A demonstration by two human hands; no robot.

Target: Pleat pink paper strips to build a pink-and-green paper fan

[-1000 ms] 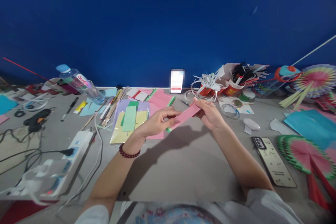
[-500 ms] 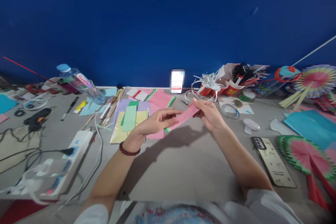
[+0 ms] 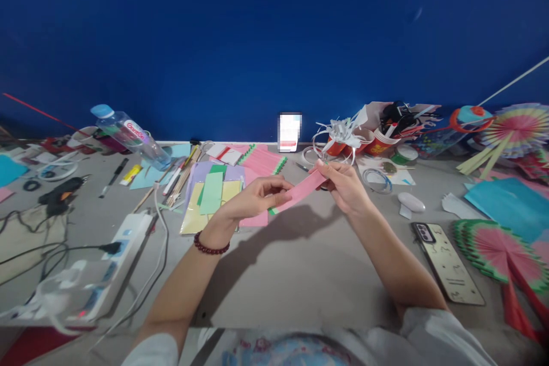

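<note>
A narrow pink paper strip [image 3: 303,187] with green at its lower left end is stretched between my hands above the table. My left hand [image 3: 261,195] pinches it near that green end, thumb on top. The other end is gripped between the thumb and fingers of my right hand [image 3: 340,184]; the fingers beneath the paper are partly hidden. Behind my left hand lies a pleated pink paper [image 3: 262,160] with green edges. Light green paper [image 3: 212,193] rests on a yellow pack [image 3: 191,214] left of my hand.
A power strip [image 3: 115,263] with cables and a tilted bottle [image 3: 132,136] are on the left. On the right lie a phone [image 3: 450,266], a pink-and-green paper fan [image 3: 501,251] and blue paper [image 3: 510,209]. Paper cups [image 3: 380,143] with tools stand behind; a lit screen [image 3: 290,132] leans on the wall.
Both hands keep the strip in almost the same place. The fingers of my left hand have shifted slightly, and a little more of the strip shows.
</note>
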